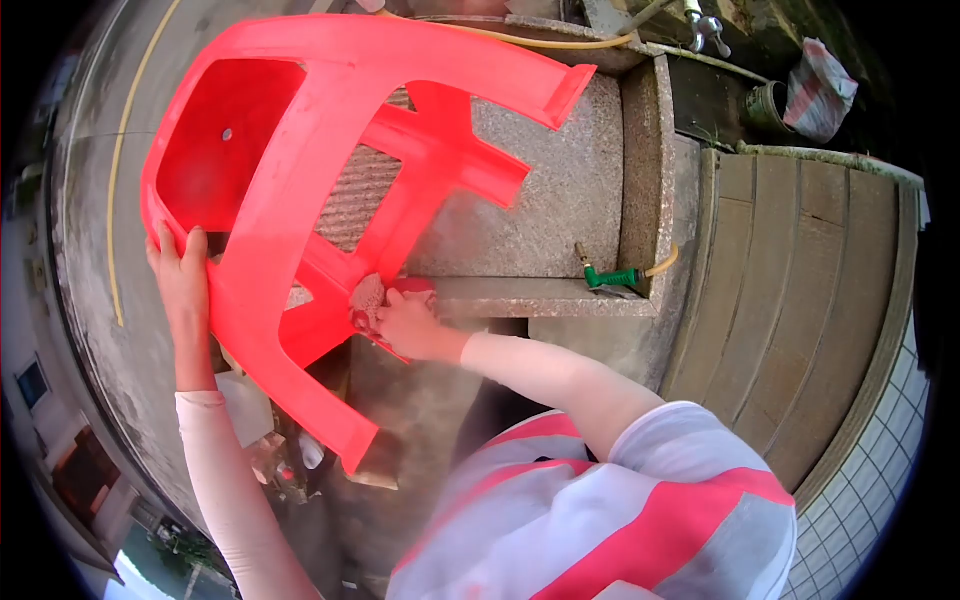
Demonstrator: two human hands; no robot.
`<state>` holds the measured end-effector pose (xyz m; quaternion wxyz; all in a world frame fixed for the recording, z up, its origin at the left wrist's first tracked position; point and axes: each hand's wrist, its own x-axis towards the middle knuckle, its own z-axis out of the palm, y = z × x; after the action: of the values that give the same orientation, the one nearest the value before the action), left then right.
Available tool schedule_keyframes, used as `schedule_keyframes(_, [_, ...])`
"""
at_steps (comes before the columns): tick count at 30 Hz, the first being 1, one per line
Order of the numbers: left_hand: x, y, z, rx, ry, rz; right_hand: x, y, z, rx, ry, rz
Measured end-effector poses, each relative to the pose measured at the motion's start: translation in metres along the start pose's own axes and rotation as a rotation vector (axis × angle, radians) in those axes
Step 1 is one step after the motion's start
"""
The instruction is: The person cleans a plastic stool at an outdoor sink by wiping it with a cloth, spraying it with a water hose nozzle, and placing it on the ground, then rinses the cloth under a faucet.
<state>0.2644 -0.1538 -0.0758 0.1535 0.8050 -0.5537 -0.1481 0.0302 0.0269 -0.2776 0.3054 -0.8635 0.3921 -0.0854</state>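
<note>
A red plastic chair (285, 150) lies tipped over the stone trough, its legs pointing to the right and toward me. My left hand (181, 275) grips the rim of the chair at its left side, fingers partly hidden behind the plastic. In my right hand (408, 325) is a bunched pinkish cloth (368, 298), pressed against the inner side of a chair leg near the seat. The fingers are closed around the cloth, and part of it is hidden by them.
The stone trough (560, 290) has a ribbed section at left. A green hose nozzle (612, 277) rests on its near right corner. At the top right are a metal tap (707, 30) and a bucket with a bag (815, 92). Bottles and boxes (275, 462) stand below the chair.
</note>
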Motion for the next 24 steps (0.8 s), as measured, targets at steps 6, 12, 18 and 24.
schedule_keyframes(6, [0.010,-0.015,-0.003,0.013,-0.028,0.009,-0.056,0.021,-0.032,-0.031,-0.168,0.023])
schedule_keyframes(12, [0.007,-0.007,-0.002,-0.080,-0.040,0.023,0.007,0.022,-0.068,0.619,0.298,0.317])
schedule_keyframes(18, [0.015,-0.013,0.000,0.047,0.009,0.052,0.040,0.007,-0.008,0.006,0.172,-0.024])
schedule_keyframes(24, [-0.007,0.003,-0.003,0.049,-0.019,-0.026,0.043,0.141,-0.079,-0.507,0.229,-0.073])
